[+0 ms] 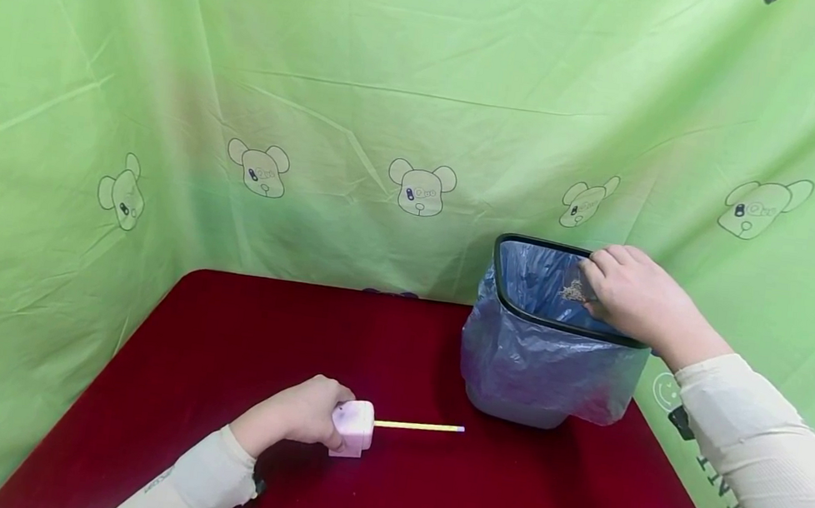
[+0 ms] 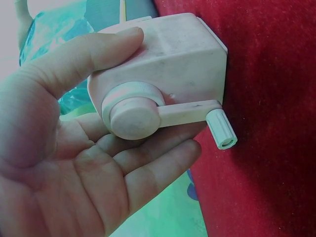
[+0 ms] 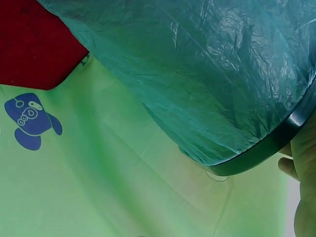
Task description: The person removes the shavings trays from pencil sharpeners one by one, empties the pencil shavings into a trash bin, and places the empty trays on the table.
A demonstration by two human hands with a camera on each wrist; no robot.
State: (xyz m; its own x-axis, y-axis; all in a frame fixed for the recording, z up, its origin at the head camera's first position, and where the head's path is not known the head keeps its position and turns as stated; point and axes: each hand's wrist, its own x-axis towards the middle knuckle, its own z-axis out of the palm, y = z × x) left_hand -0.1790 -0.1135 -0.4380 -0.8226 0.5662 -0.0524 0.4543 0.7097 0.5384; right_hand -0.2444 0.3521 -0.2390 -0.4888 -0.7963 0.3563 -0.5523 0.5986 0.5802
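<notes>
In the head view, the left hand [image 1: 302,411] is at the lower centre of the frame, its thumb and fingers gripping a pale pink, boxy pencil sharpener [image 1: 354,424] that sits on the dark red, velvety cloth-covered table [image 1: 293,333]. A slim yellow pencil [image 1: 418,426] with a pale purple end sticks out of the sharpener toward the right of the frame. The left wrist view shows the thumb pressed along the upper part of the sharpener and a pink crank arm [image 2: 185,113] with a ribbed white knob [image 2: 221,129] facing the camera.

At the right of the head view, the right hand [image 1: 632,296] is over the mouth of a grey plastic bin [image 1: 514,409], its fingers curled and pinching a small clear container [image 1: 575,275] with tan shavings [image 1: 573,291] in it. A translucent bluish plastic bag [image 1: 546,362] lines the bin and hangs outside below its black rim [image 1: 558,325]. In the right wrist view, only part of this hand shows at the right edge. A light green fabric backdrop [image 1: 435,81] printed with bear heads fills the upper frame.
</notes>
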